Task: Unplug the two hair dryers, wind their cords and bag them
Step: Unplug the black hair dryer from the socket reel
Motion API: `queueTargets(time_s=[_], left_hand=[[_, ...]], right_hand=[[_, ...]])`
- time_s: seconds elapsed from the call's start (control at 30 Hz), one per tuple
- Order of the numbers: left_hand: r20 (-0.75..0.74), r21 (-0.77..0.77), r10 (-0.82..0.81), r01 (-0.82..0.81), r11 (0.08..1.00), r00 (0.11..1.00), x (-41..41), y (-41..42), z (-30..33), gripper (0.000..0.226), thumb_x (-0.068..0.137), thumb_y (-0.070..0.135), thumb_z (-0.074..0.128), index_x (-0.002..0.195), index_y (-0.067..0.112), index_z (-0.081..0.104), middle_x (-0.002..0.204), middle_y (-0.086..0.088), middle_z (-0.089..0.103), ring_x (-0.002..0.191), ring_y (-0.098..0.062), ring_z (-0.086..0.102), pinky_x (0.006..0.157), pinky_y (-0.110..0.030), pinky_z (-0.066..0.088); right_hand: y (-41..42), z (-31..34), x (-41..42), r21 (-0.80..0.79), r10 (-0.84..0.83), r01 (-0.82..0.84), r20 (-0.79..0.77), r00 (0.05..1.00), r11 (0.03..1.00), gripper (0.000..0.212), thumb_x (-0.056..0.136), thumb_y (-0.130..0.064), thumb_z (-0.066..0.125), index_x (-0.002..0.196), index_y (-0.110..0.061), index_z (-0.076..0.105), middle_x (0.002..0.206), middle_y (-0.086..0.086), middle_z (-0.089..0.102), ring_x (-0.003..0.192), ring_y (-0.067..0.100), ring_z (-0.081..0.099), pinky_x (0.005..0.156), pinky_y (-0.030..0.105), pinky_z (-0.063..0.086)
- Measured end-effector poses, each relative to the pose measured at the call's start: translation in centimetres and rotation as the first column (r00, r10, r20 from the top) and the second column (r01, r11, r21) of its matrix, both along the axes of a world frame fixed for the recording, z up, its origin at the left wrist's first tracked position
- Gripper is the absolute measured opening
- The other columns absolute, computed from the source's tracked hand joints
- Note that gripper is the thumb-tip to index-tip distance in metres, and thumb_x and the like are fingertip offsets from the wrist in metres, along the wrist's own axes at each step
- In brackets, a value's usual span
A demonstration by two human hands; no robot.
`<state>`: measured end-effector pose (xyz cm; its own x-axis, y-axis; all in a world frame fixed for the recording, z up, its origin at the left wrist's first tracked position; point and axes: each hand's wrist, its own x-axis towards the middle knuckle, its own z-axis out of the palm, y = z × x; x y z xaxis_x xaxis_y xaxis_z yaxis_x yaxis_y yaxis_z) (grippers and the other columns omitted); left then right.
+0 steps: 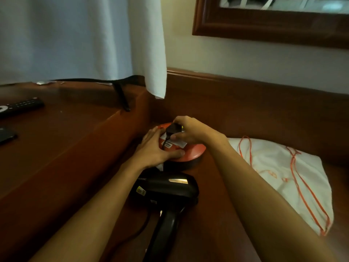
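On desk: one dryer (pixel 166 188), one bag (pixel 279 173), one plug (pixel 173 129).

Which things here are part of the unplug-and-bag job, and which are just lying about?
Job: black plug gripped by right hand; red extension reel steadied by left hand; black hair dryer; white drawstring bag.

Lying about: remote control; curtain; framed mirror.
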<state>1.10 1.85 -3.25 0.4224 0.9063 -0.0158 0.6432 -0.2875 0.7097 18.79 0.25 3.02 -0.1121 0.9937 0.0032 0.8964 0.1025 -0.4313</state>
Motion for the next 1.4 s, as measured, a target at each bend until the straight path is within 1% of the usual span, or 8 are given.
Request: queueTargets(time_s=[0.27, 0.47, 0.63, 0.83, 0.93, 1.07, 1.23, 1.4], left_hand=[[-0.080, -0.032, 0.012, -0.015, 0.999, 0.997, 0.2, -1.4, 1.9, 0.114, 0.070, 0.069, 0.079, 0.161, 0.034, 0.020, 0.172, 0.004, 0.006, 0.158, -0.025, 0.007, 0.125, -0.056, 0.017], [-0.246, 0.083, 0.007, 0.014, 0.996, 0.969, 0.5, -3.3, 4.2, 0.103, 0.065, 0.076, 0.074, 0.152, 0.029, 0.045, 0.164, -0.007, 0.032, 0.148, -0.032, 0.033, 0.117, -0.050, 0.033], [-0.114, 0.161, -0.065, 0.083, 0.983, 0.991, 1.5, -8.6, 6.3, 0.067, 0.082, 0.048, 0.081, 0.142, 0.034, 0.055, 0.172, -0.001, 0.009, 0.156, -0.033, 0.015, 0.121, -0.055, 0.023], [0.123, 0.241, -0.055, 0.024, 0.970, 0.991, -1.3, -14.7, 6.0, 0.037, 0.088, 0.032, 0.079, 0.122, 0.026, 0.068, 0.151, 0.006, 0.049, 0.143, -0.016, 0.042, 0.111, -0.033, 0.038], [0.105, 0.218, -0.053, 0.029, 0.975, 0.993, -2.9, -17.7, 3.7, 0.038, 0.086, 0.037, 0.079, 0.123, 0.033, 0.066, 0.145, 0.012, 0.051, 0.140, -0.012, 0.043, 0.114, -0.035, 0.038], [0.051, 0.161, -0.062, 0.053, 0.986, 0.997, -3.9, -20.3, 1.4, 0.061, 0.088, 0.059, 0.066, 0.145, 0.048, 0.046, 0.165, 0.010, 0.028, 0.155, -0.015, 0.019, 0.124, -0.049, 0.026], [-0.139, 0.235, 0.010, 0.023, 0.972, 0.990, -4.7, -23.6, 0.8, 0.083, 0.095, 0.056, 0.060, 0.161, 0.038, 0.014, 0.172, 0.005, -0.006, 0.158, -0.017, -0.010, 0.127, -0.038, 0.004], [-0.173, 0.173, 0.128, -0.098, 0.980, 0.977, -6.2, -28.9, -0.8, 0.085, 0.096, 0.052, 0.061, 0.162, 0.035, 0.010, 0.171, 0.008, 0.005, 0.156, -0.015, 0.015, 0.121, -0.034, 0.030]], right_hand=[[-2.2, -0.2, 1.5, 0.025, -0.039, 0.047, -0.256, 0.966, 0.999, 0.042, 0.086, -0.027, 0.076, 0.122, -0.017, 0.057, 0.120, 0.004, 0.063, 0.109, 0.022, 0.062, 0.097, 0.046, 0.054], [-8.7, -1.8, 2.6, 0.124, -0.195, 0.268, -0.415, 0.889, 0.955, 0.052, 0.081, -0.034, 0.082, 0.121, -0.013, 0.056, 0.123, 0.000, 0.054, 0.114, 0.018, 0.056, 0.095, 0.033, 0.051], [-13.4, -3.2, 3.8, 0.171, -0.326, 0.398, -0.336, 0.883, 0.901, 0.042, 0.078, -0.048, 0.081, 0.099, -0.014, 0.068, 0.105, 0.004, 0.058, 0.094, 0.020, 0.058, 0.070, 0.024, 0.047], [-14.4, -5.5, 2.8, 0.091, -0.469, 0.485, -0.148, 0.871, 0.870, 0.051, 0.079, -0.069, 0.065, 0.087, -0.019, 0.069, 0.095, -0.001, 0.060, 0.082, 0.016, 0.059, 0.081, 0.048, 0.055], [-14.7, -7.1, 3.0, 0.044, -0.481, 0.497, -0.188, 0.856, 0.867, 0.047, 0.079, -0.073, 0.059, 0.088, -0.027, 0.065, 0.090, -0.003, 0.064, 0.086, 0.018, 0.062, 0.088, 0.051, 0.053], [-16.6, -7.1, 2.2, 0.080, -0.486, 0.495, -0.111, 0.867, 0.865, 0.052, 0.086, -0.065, 0.059, 0.122, -0.027, 0.060, 0.125, 0.001, 0.058, 0.120, 0.023, 0.051, 0.107, 0.048, 0.038], [-21.3, -6.0, 0.4, 0.174, -0.430, 0.468, -0.216, 0.877, 0.866, 0.054, 0.093, -0.052, 0.061, 0.137, -0.022, 0.053, 0.136, 0.001, 0.054, 0.129, 0.021, 0.044, 0.108, 0.044, 0.039], [-28.6, -9.1, -1.6, 0.158, -0.313, 0.381, -0.339, 0.887, 0.911, 0.033, 0.094, -0.041, 0.065, 0.123, -0.025, 0.061, 0.116, -0.012, 0.055, 0.114, 0.010, 0.051, 0.097, 0.030, 0.047]])
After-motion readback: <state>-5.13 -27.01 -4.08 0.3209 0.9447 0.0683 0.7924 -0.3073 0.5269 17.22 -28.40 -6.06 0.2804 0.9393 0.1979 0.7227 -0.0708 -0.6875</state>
